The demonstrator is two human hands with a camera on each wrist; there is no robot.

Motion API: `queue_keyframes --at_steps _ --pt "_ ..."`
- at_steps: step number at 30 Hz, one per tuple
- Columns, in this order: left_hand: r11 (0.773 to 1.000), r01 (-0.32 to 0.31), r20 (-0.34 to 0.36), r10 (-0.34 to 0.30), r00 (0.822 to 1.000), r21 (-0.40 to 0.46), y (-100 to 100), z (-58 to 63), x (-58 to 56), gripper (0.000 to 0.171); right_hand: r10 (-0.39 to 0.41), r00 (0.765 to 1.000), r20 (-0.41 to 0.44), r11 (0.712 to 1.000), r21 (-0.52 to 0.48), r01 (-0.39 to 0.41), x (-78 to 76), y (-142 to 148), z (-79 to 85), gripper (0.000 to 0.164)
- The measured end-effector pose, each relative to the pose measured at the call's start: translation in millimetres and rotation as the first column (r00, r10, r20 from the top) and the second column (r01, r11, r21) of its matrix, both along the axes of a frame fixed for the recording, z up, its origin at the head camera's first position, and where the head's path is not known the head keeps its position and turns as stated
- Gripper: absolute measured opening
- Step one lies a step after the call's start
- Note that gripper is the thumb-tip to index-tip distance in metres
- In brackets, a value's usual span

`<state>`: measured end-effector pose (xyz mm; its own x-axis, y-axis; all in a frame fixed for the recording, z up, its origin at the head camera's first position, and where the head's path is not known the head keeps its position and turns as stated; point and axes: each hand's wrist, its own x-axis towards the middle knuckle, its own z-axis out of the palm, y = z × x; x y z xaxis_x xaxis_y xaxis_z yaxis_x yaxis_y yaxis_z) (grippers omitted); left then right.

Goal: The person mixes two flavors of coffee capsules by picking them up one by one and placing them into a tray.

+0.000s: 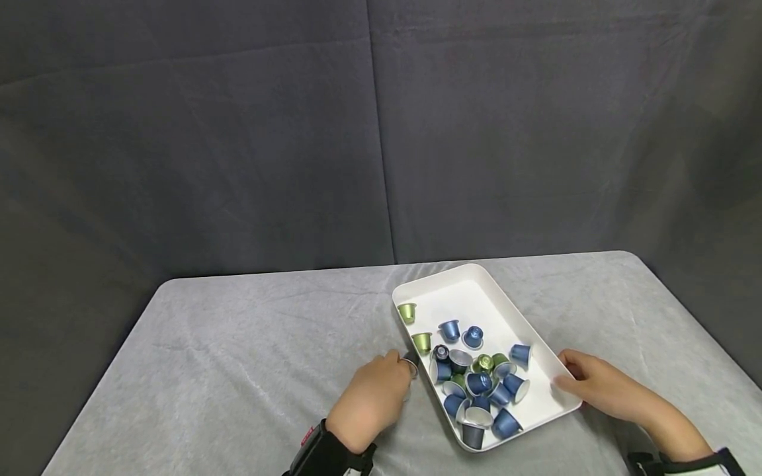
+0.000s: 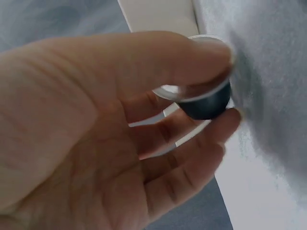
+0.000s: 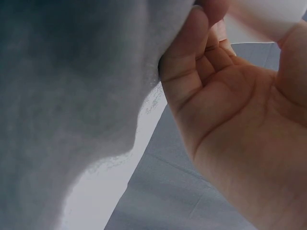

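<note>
A white tray (image 1: 470, 291) lies at a slant on the table, with several blue, green and dark coffee capsules scattered in it, mostly toward its near end. Just outside the tray's left wall, my left hand (image 1: 372, 396) pinches a dark coffee capsule (image 2: 207, 106) between thumb and fingers; its silvery rim faces the thumb in the left wrist view. On the other side, my right hand (image 1: 610, 390) holds the tray's near right corner, thumb over the rim and fingers at the outer side. The right fingertips are partly hidden in the right wrist view.
A light grey cloth covers the table (image 1: 238, 357), which has rounded far corners. Behind it hangs a dark grey curtain (image 1: 268, 158). Two green capsules, one of them this far green capsule (image 1: 407, 313), lean near the tray's left wall.
</note>
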<state>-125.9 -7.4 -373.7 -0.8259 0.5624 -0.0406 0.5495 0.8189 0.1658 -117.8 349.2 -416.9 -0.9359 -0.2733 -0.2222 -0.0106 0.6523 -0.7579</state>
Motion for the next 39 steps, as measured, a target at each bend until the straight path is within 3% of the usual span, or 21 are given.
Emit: queue_keyframes --at_steps 8,16,28,33,39 --pt "0.997 -0.017 0.078 0.012 0.997 0.073 -5.2 3.1 -7.3 0.02 0.02 1.0 -0.021 1.0 -0.012 -0.02 0.6 -0.2 0.0 0.014" --pt "0.991 -0.023 0.069 0.015 0.998 0.129 -13.8 8.3 -13.5 0.025 0.026 0.999 -0.021 0.999 -0.023 -0.027 0.7 0.0 0.0 0.013" --pt "0.964 0.008 -0.077 0.014 0.997 0.267 -21.0 12.8 -21.6 0.025 0.026 0.999 -0.021 0.999 -0.028 -0.027 -0.1 1.0 -3.0 0.015" --pt "0.947 0.041 -0.141 0.005 0.99 0.32 -16.6 10.3 -27.7 0.027 0.022 1.0 -0.008 1.0 -0.019 -0.022 -0.4 1.0 -1.5 0.016" --pt "0.937 0.092 -0.162 -0.039 0.986 0.336 -5.2 6.5 -28.5 0.027 0.015 1.0 -0.006 1.0 -0.016 -0.015 -0.1 1.2 -2.3 0.018"
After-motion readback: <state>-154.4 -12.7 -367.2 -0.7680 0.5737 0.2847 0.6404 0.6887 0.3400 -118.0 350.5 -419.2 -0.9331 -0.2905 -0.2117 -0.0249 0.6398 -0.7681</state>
